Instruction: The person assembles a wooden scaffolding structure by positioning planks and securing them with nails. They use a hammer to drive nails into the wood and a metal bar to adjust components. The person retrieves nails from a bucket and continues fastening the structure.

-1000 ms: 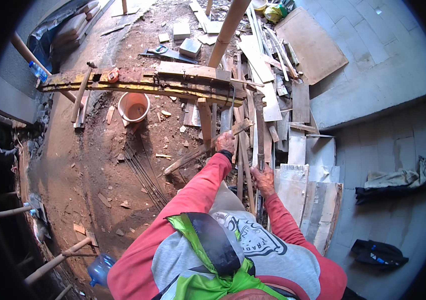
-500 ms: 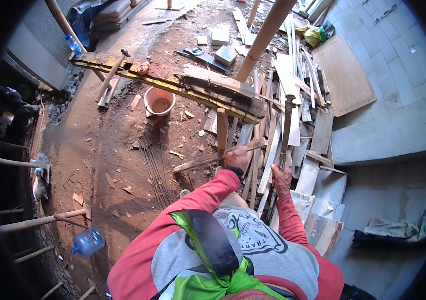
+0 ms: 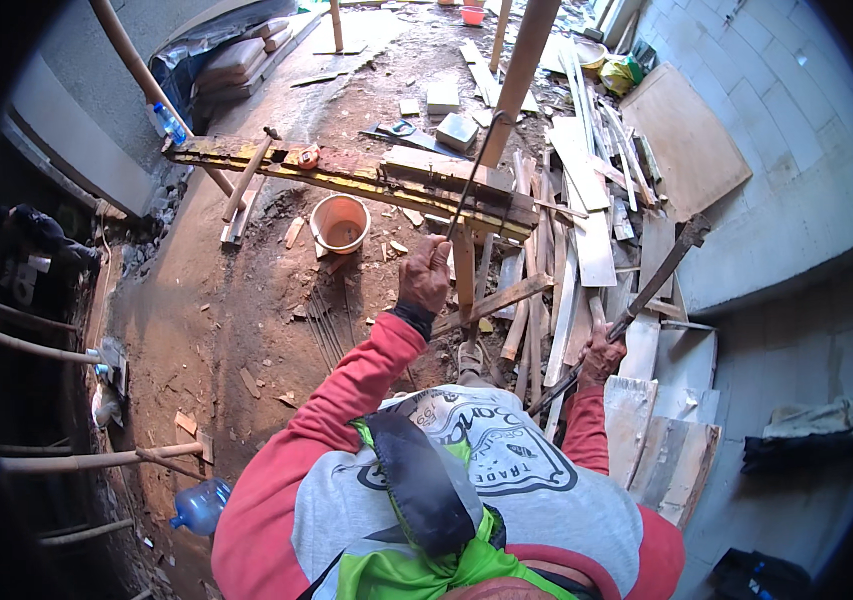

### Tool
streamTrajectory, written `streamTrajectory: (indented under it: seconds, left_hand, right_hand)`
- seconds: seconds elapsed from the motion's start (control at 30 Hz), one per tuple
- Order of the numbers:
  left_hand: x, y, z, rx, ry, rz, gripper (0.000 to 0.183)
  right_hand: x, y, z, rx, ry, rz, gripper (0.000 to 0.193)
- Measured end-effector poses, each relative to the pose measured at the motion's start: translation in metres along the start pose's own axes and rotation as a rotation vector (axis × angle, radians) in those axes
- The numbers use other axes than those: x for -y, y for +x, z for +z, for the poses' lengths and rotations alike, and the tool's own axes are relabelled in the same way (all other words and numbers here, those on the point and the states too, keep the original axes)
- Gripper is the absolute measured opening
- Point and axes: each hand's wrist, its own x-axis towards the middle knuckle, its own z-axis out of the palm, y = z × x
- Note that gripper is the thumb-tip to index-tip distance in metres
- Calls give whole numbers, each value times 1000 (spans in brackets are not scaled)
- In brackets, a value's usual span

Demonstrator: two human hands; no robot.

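Your left hand (image 3: 424, 275) sits just above the middle of the frame, clenched around the lower end of a thin dark wire (image 3: 469, 172) that runs up and to the right toward the upright wooden post (image 3: 521, 65) at the top centre — the wire looks taut, and where its far end fastens is too fine to tell. Your right hand (image 3: 601, 355), right of centre, is closed round the handle of a long dark pry bar (image 3: 636, 300) that slants up to the right, its head ending over the pale boards near the grey block wall (image 3: 796, 130). Below the wire, across the upper middle, lies the yellow-stained timber beam (image 3: 346, 170), with an orange bucket (image 3: 339, 222) on the dirt just under it and a heap of loose planks (image 3: 576, 240) spreading to the right. By the look of it you are mid-way through working the wire — tensioning or pulling it off the post — with the bar held ready but not yet engaged on anything. The next move, I judge, calls for a steady pull from the left hand while you bring the bar's head across to the wire or the beam without loosening either grip; mind your footing, since loose planks lie right under you.
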Motion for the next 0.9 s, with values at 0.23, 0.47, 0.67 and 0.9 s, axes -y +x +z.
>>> streamTrajectory:
  seconds: [0.23,0.47,0.67,0.9]
  left_hand:
    - [206,26,0,-101,438,-62,28]
    - [186,14,23,-92,382,-140,23]
    - [182,9,27,-86,431,-233,22]
    - [182,18,17,-58,592,-149,29]
  right_hand:
    - [-11,-69,-11,12,-158,97,24]
    - [-50,9,-7,115,-610,-384,26]
    - [-19,119,79,262,-662,-434,30]
    - [-41,240,159,454,-717,-812,27]
